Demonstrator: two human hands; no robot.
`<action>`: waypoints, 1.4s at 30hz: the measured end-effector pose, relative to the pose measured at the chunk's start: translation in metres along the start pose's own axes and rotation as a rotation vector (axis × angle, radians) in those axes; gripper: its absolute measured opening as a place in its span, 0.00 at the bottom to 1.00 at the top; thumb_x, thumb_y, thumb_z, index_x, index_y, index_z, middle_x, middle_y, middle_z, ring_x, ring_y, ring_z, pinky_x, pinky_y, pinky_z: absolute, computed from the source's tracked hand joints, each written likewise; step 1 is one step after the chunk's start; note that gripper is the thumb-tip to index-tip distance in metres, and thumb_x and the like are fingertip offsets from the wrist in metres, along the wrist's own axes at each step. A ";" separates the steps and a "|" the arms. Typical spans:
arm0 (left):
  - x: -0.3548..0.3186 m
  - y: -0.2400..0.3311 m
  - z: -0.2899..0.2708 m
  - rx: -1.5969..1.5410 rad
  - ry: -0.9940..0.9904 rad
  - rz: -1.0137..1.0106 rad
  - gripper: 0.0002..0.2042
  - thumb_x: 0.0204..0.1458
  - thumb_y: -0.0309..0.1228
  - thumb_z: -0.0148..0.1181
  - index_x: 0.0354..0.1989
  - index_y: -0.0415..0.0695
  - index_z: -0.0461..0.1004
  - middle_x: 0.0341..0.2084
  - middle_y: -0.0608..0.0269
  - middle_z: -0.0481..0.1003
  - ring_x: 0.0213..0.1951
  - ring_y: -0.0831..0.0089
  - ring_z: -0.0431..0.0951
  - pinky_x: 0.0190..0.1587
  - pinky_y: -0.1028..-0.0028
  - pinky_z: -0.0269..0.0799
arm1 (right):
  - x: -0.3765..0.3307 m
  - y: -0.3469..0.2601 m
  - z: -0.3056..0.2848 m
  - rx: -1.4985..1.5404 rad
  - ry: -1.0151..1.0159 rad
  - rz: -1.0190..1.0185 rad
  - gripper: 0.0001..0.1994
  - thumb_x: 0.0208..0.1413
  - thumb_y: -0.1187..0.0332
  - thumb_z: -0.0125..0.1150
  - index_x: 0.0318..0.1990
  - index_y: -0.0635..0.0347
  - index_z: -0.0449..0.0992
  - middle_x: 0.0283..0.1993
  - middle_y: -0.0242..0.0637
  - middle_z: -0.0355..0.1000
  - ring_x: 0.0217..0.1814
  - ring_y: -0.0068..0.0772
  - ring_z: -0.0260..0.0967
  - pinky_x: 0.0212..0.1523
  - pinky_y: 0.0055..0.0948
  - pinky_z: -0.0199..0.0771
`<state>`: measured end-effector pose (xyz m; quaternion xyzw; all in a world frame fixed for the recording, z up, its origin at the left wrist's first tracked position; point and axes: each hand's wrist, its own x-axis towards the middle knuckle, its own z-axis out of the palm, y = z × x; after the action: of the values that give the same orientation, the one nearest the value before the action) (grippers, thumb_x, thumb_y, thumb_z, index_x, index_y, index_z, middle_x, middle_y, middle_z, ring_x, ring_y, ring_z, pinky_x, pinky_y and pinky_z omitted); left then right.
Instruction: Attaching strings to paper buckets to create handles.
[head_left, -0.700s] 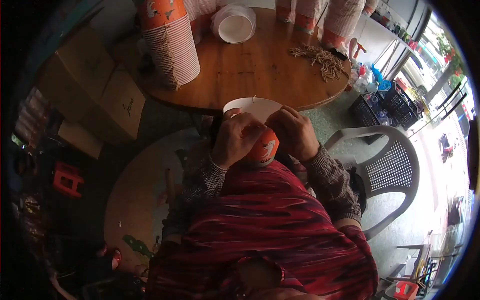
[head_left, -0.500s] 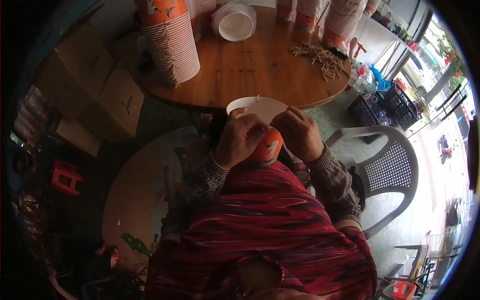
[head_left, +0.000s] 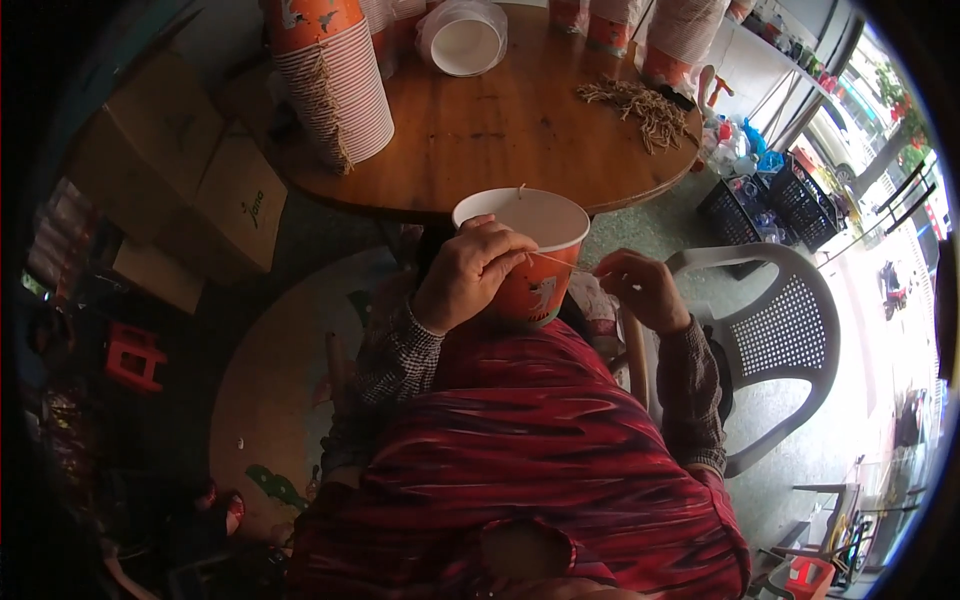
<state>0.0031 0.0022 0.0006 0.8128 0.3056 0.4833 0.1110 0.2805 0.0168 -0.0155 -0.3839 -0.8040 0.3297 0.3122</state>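
An orange paper bucket [head_left: 535, 262] with a white inside sits in my lap, just below the round wooden table's [head_left: 490, 130] near edge. My left hand [head_left: 468, 275] wraps around the bucket's left side, fingers over its rim. My right hand [head_left: 648, 290] is to the right of the bucket, apart from it, pinching the end of a thin pale string [head_left: 565, 265] that stretches back to the bucket's rim. A short bit of string sticks up at the far rim.
On the table stand a tall stack of striped paper buckets [head_left: 335, 85], a stack of white lids [head_left: 463, 38], more bucket stacks at the back and a pile of straw-coloured strings [head_left: 640, 105]. A white plastic chair [head_left: 775, 335] is at my right, cardboard boxes [head_left: 195, 170] at left.
My right hand has left the bucket and pulled away to the right, drawing the string taut. The bucket has tipped so more of its white inside shows.
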 end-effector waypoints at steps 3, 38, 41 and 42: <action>-0.002 -0.001 0.000 0.010 0.047 -0.004 0.07 0.48 0.21 0.59 0.36 0.43 0.74 0.27 0.62 0.76 0.33 0.65 0.78 0.52 0.63 0.66 | -0.004 0.009 0.017 0.092 0.123 -0.100 0.10 0.52 0.74 0.58 0.43 0.58 0.76 0.39 0.32 0.72 0.34 0.22 0.70 0.34 0.22 0.69; -0.012 -0.002 0.006 -0.025 0.511 -0.090 0.06 0.51 0.18 0.59 0.36 0.37 0.73 0.34 0.61 0.74 0.34 0.80 0.73 0.37 0.81 0.70 | 0.016 0.022 0.115 1.049 0.173 0.254 0.12 0.58 0.67 0.57 0.45 0.65 0.71 0.37 0.35 0.73 0.37 0.26 0.72 0.39 0.26 0.74; -0.016 -0.004 0.009 -0.095 0.634 -0.175 0.06 0.48 0.18 0.62 0.34 0.39 0.73 0.29 0.59 0.75 0.33 0.72 0.76 0.36 0.76 0.72 | 0.016 0.008 0.117 1.026 0.227 0.214 0.13 0.57 0.69 0.57 0.47 0.65 0.69 0.41 0.37 0.72 0.39 0.29 0.73 0.40 0.28 0.75; -0.016 -0.003 0.011 -0.102 0.658 -0.173 0.06 0.48 0.18 0.62 0.34 0.39 0.73 0.29 0.59 0.75 0.33 0.72 0.76 0.36 0.76 0.72 | 0.015 0.003 0.119 1.045 0.259 0.181 0.13 0.57 0.69 0.57 0.48 0.64 0.69 0.41 0.37 0.72 0.39 0.30 0.73 0.40 0.28 0.75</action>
<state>0.0055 -0.0037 -0.0184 0.5778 0.3682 0.7231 0.0877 0.1843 -0.0039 -0.0841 -0.2828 -0.4516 0.6611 0.5282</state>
